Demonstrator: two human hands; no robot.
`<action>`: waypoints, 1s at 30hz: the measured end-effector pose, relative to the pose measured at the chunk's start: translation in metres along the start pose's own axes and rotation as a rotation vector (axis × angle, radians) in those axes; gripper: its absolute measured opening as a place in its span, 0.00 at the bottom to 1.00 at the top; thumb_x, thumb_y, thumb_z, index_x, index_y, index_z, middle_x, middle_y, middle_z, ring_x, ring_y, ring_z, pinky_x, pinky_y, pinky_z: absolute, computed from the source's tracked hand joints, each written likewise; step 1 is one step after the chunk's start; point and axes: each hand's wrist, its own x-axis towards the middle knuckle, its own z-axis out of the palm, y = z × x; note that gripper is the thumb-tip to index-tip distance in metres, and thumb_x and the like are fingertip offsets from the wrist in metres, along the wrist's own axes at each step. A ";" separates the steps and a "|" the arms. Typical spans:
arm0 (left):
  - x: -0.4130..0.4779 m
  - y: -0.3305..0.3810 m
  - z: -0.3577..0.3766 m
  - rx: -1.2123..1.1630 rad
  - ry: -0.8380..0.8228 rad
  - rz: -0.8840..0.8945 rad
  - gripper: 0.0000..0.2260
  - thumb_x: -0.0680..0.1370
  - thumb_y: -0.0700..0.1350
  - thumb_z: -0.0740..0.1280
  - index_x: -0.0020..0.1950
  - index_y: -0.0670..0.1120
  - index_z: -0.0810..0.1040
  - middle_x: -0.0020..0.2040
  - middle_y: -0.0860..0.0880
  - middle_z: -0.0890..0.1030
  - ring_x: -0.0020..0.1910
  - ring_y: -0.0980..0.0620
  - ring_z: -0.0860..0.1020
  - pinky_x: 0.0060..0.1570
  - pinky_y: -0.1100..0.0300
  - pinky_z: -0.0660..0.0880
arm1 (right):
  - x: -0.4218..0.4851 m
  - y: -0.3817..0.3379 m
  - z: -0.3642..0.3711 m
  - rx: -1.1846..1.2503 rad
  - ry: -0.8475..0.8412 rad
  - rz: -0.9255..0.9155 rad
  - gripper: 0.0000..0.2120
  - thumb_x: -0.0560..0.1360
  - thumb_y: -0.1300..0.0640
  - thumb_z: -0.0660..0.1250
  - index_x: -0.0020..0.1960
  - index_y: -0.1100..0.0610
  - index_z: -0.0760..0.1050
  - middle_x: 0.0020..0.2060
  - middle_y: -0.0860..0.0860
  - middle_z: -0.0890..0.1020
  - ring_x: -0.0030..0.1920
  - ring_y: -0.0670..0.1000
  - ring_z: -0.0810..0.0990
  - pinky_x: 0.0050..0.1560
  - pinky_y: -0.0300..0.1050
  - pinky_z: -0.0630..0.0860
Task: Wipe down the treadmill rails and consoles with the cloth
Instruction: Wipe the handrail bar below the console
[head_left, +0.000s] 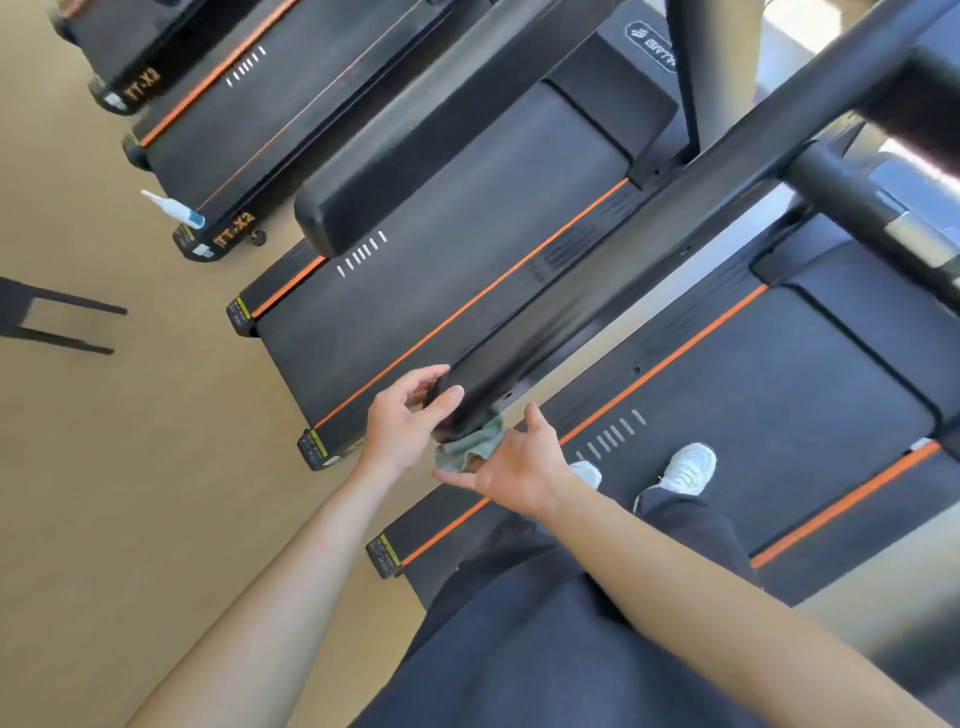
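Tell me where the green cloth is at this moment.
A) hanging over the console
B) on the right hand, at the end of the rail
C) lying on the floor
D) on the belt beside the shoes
B: the cloth lies bunched on the fingers of the right hand, against the underside of the end of the rail, which the left hand grips.

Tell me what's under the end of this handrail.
A bunched green cloth, held up against it by the right hand. The left hand grips the handrail end. The rail's underside behind the cloth is hidden.
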 end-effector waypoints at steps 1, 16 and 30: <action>0.002 0.000 -0.002 0.004 -0.015 -0.002 0.14 0.76 0.49 0.76 0.61 0.54 0.84 0.56 0.59 0.84 0.57 0.68 0.78 0.59 0.67 0.73 | 0.003 0.001 0.000 0.032 -0.011 0.001 0.44 0.77 0.26 0.43 0.74 0.58 0.69 0.70 0.66 0.73 0.73 0.71 0.66 0.66 0.76 0.66; 0.015 0.004 -0.017 0.199 -0.114 -0.010 0.16 0.69 0.63 0.76 0.56 0.65 0.83 0.49 0.66 0.83 0.55 0.56 0.83 0.56 0.44 0.82 | -0.020 -0.064 0.008 0.058 -0.055 -0.192 0.43 0.75 0.24 0.42 0.73 0.52 0.71 0.68 0.60 0.77 0.71 0.64 0.71 0.74 0.62 0.54; 0.054 0.124 0.054 0.607 -0.269 0.214 0.23 0.71 0.63 0.66 0.66 0.60 0.76 0.64 0.57 0.81 0.62 0.53 0.79 0.65 0.50 0.75 | -0.072 -0.138 0.009 0.036 -0.095 -0.388 0.41 0.76 0.25 0.41 0.69 0.53 0.73 0.67 0.56 0.78 0.63 0.59 0.76 0.61 0.55 0.69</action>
